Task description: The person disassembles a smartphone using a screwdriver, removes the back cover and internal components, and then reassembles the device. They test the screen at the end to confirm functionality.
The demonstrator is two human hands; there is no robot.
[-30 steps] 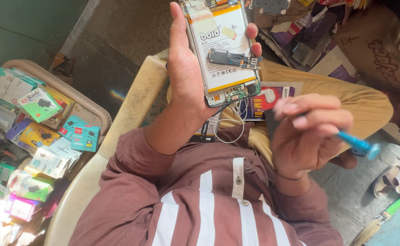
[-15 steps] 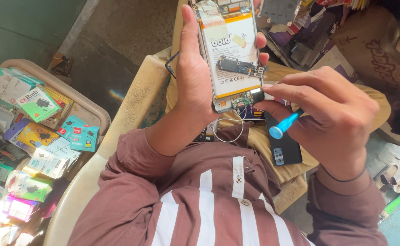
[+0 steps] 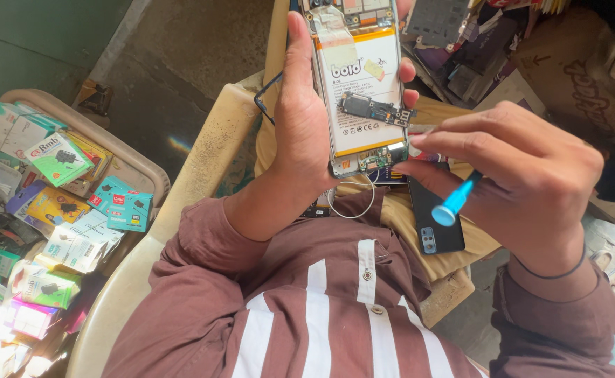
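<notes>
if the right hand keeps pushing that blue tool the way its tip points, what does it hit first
Most likely the lower end of the opened phone held in the left hand: the right hand aims the blue-handled tool there. Contact itself is hidden.

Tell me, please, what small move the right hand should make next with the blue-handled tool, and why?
Probably a slight steadying turn of the blue-handled tool in place. The right hand pinches it with the tip hidden at the opened phone's lower edge, near the small board, while the left hand grips the phone from the side.
</notes>
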